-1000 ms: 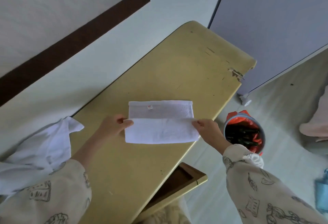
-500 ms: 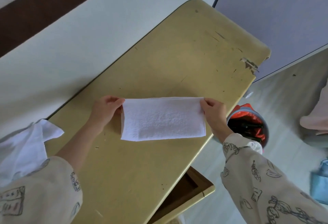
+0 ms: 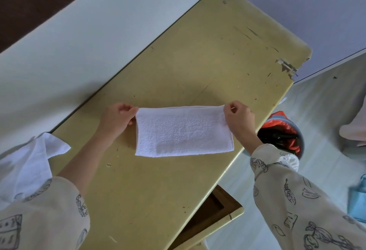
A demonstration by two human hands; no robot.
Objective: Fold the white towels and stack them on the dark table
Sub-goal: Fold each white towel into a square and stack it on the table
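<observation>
Towel point(image 3: 183, 131) lifted, stretched between both hands point(image 3: 113, 120).

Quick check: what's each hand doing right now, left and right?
Left hand: pinches the far left corner of the white towel.
Right hand: pinches the towel's far right corner.

- Home, prob. a lived-in room, not a workplace
- Worn yellow-green table point(image 3: 198, 61) w/ scratches & chipped corner, pushed against a plain wall point(image 3: 83, 38)
- Small bin point(image 3: 281, 135) w/ red liner on pale plank floor point(image 3: 326, 111)
- Printed pyjama-type sleeves point(image 3: 297, 200)
</observation>
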